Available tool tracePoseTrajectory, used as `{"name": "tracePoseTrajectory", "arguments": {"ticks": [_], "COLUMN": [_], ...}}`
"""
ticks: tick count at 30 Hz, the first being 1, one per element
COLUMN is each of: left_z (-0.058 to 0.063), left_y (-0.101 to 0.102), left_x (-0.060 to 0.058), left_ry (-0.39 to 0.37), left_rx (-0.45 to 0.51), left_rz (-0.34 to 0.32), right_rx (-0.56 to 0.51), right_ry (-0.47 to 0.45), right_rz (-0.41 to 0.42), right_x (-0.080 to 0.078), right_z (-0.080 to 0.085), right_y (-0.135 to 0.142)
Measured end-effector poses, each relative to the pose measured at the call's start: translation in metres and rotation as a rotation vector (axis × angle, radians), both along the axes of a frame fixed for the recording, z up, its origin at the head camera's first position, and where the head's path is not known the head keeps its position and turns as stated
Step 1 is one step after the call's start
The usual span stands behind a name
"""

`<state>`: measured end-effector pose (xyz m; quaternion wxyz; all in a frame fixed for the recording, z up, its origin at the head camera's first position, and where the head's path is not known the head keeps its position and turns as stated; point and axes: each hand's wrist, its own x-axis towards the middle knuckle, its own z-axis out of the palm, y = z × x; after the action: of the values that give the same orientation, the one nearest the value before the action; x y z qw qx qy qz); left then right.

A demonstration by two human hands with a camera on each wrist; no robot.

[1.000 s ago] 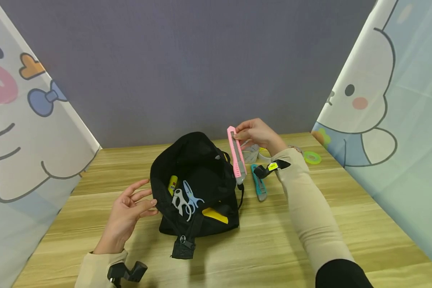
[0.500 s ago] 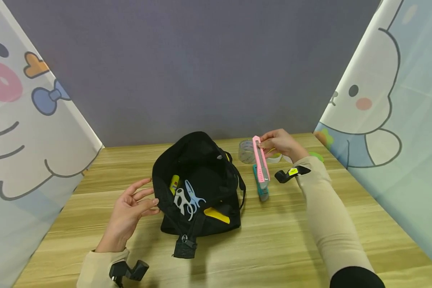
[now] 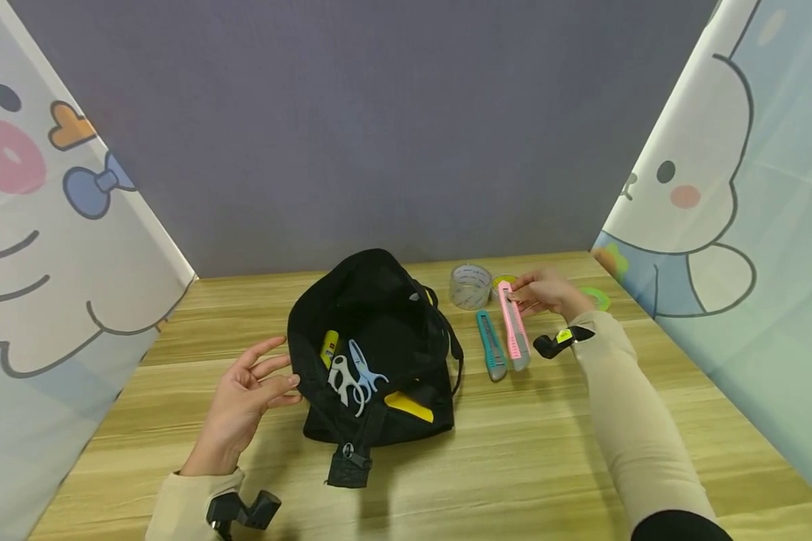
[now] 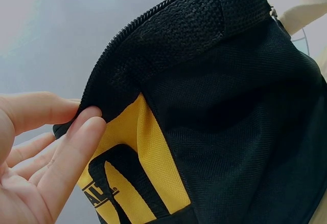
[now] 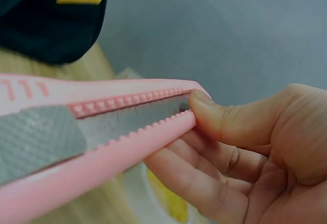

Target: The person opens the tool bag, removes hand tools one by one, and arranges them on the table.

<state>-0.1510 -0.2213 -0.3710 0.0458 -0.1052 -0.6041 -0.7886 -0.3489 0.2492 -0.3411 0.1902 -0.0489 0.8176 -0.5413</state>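
A black tool bag with yellow panels stands open-mouthed mid-table. Inside it lie white-handled scissors, light-blue scissors and a small yellow tube. My left hand pinches the zippered rim at its left side, thumb and index finger on the edge in the left wrist view. With thumb and fingers, my right hand pinches one end of a pink box cutter, its grey end pointing toward me. Just left of it, a teal box cutter lies on the table.
Behind the cutters stands a roll of clear tape, with a yellow-centred tape roll beside it, partly covered by the pink cutter. A green ring lies past my right wrist. A grey panel rises at the table's back edge.
My right hand has carried the pink box cutter rightward and lower, from beside the bag, across the teal cutter, to that cutter's right. The left hand stays on the bag's rim.
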Motion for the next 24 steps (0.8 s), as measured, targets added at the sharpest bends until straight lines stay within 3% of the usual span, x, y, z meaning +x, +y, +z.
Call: {"name": "tracePoseTrajectory", "arguments": {"ticks": [17, 24], "left_z": [-0.001, 0.001], "left_y": [-0.001, 0.000], "left_x": [0.001, 0.002], "left_ry": [0.012, -0.004], "left_rx": [-0.001, 0.004], "left_rz": [-0.004, 0.004], "right_rx": [0.094, 0.150], "right_ry": [-0.112, -0.063], "right_rz": [-0.010, 0.014], "right_x": [-0.008, -0.011], "right_z": [-0.051, -0.057], "right_y": [0.008, 0.010]}}
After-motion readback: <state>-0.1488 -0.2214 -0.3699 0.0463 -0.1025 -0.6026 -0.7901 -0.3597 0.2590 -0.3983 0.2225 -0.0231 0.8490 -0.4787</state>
